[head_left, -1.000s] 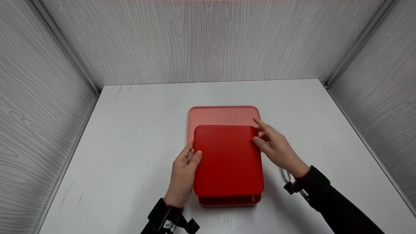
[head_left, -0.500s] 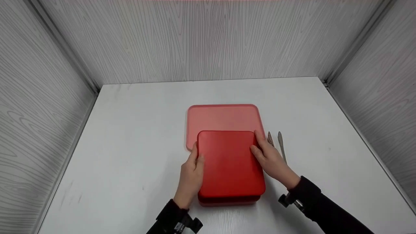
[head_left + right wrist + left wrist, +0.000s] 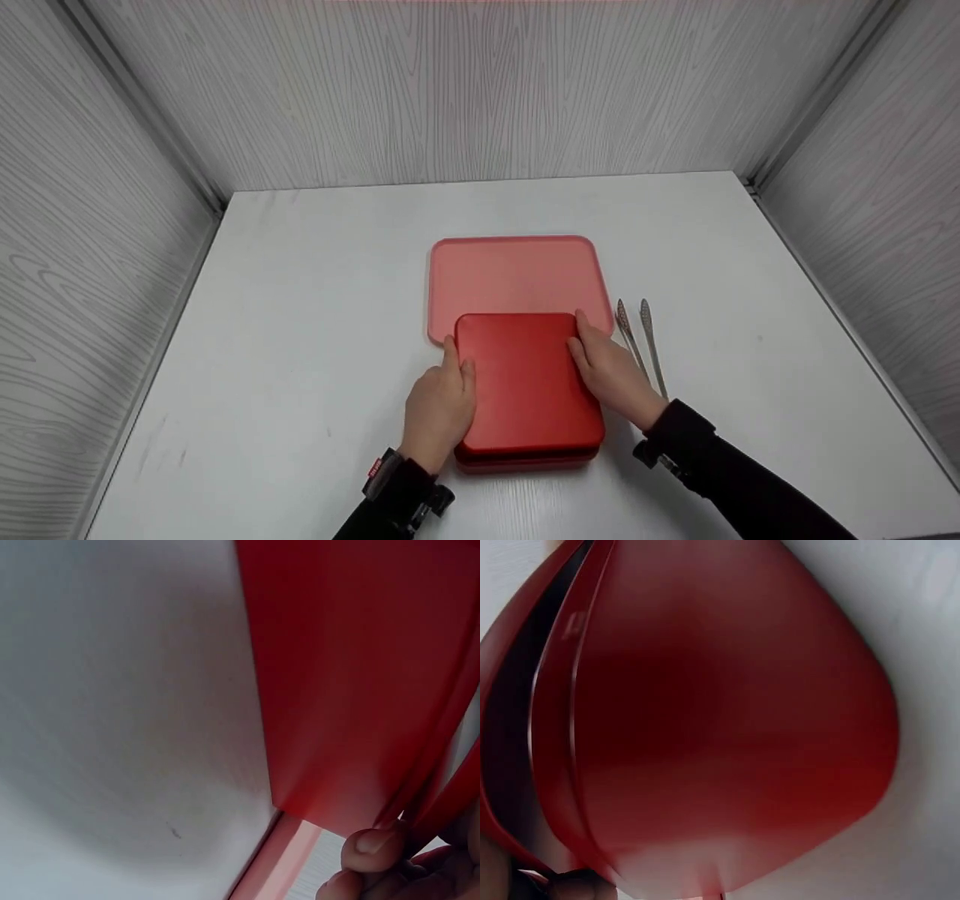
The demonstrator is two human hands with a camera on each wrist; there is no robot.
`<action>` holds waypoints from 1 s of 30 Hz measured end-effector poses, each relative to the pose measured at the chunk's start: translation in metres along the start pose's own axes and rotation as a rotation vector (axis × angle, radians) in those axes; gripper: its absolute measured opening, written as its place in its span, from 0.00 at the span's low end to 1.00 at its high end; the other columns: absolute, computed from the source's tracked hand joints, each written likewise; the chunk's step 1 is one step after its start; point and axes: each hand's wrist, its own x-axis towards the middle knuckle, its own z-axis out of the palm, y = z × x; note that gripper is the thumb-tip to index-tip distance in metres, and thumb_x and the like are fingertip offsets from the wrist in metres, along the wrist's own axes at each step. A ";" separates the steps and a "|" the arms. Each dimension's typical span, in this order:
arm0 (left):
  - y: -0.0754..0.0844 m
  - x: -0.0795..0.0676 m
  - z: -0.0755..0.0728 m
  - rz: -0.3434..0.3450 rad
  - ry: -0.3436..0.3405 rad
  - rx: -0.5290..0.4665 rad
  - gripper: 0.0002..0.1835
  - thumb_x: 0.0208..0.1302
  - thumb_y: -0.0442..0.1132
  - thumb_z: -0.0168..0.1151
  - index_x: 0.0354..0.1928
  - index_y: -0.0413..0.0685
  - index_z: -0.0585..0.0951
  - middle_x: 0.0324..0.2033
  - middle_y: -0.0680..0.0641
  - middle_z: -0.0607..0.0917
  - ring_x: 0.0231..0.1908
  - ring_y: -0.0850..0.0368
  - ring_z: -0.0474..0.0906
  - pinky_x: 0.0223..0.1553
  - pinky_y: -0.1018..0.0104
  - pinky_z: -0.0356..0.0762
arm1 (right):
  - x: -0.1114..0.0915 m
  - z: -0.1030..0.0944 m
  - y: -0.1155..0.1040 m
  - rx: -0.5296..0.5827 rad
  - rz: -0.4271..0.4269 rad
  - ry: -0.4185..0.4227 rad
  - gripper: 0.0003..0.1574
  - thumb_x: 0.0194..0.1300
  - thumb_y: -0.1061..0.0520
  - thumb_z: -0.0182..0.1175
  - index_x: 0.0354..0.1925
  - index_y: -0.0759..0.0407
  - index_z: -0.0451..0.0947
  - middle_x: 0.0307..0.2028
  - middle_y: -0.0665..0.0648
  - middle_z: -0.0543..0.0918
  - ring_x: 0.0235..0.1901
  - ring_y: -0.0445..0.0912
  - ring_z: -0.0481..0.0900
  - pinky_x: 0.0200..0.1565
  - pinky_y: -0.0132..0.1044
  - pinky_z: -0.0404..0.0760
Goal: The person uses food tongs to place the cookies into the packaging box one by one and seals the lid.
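Note:
A red rectangular lid [image 3: 529, 382] sits low over a red box [image 3: 525, 465] near the table's front. My left hand [image 3: 439, 409] grips the lid's left edge, thumb on top. On the right, my right hand [image 3: 615, 371] holds the lid's far right edge, its thumb also on top. In the left wrist view a dark gap shows between the lid's rim and the box [image 3: 727, 690]. The right wrist view has fingertips [image 3: 373, 846] curled at the lid's rim beside the box wall. What lies inside the box is hidden.
Behind the box lies a flat pink tray [image 3: 517, 274], its near part covered by the lid. Two slim metal handles [image 3: 651, 337] with patterned ends lie right of the tray, their lower ends hidden by my right arm. Grey wood-grain panels [image 3: 480, 90] wall the white table.
The lid has come toward me and down over the box, narrowing the gap at the front. Both hands have moved nearer with it. More of the pink tray and the metal handles shows.

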 end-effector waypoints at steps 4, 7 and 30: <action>-0.001 0.002 0.001 0.015 0.031 0.064 0.30 0.79 0.45 0.49 0.70 0.27 0.69 0.17 0.44 0.76 0.23 0.47 0.78 0.26 0.53 0.77 | 0.003 0.004 -0.002 -0.059 -0.005 0.017 0.37 0.82 0.54 0.45 0.76 0.75 0.52 0.68 0.73 0.71 0.68 0.62 0.70 0.66 0.56 0.72; -0.003 0.003 0.002 0.031 0.045 0.116 0.29 0.78 0.44 0.50 0.67 0.25 0.71 0.15 0.44 0.75 0.22 0.46 0.77 0.25 0.53 0.77 | 0.004 0.007 -0.004 -0.104 -0.014 0.037 0.36 0.82 0.54 0.45 0.76 0.75 0.54 0.66 0.73 0.74 0.65 0.61 0.74 0.63 0.54 0.75; -0.016 0.004 0.003 -0.089 -0.103 -0.061 0.24 0.78 0.48 0.48 0.67 0.41 0.72 0.33 0.41 0.87 0.31 0.51 0.82 0.32 0.52 0.81 | -0.001 0.016 -0.005 -0.081 -0.007 0.068 0.33 0.80 0.57 0.49 0.74 0.75 0.60 0.50 0.68 0.80 0.41 0.55 0.81 0.44 0.51 0.83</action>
